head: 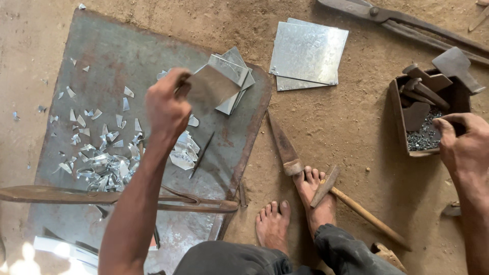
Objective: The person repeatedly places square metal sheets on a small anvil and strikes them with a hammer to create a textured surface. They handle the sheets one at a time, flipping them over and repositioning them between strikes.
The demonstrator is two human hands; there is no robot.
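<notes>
My left hand [167,104] grips a folded piece of grey sheet metal [210,87] by its left edge, holding it above a rusty steel plate [102,56] on the dirt floor. Just behind that piece lies a small pile of similar folded metal pieces [235,71]. My right hand [466,145] reaches into a small open box [398,109] at the right, fingers curled over a heap of small grey rivets or nails [424,136]; I cannot see what the fingers hold. My bare feet [293,206] rest on the ground between the plate and the box.
Shiny metal offcuts [104,163] litter the plate. Large shears [76,196] lie across its front edge. Flat square sheets [306,53] are stacked at the back. A hammer [351,203] lies over my foot, a chisel [282,145] beside it. Punches [433,76] stick out of the box.
</notes>
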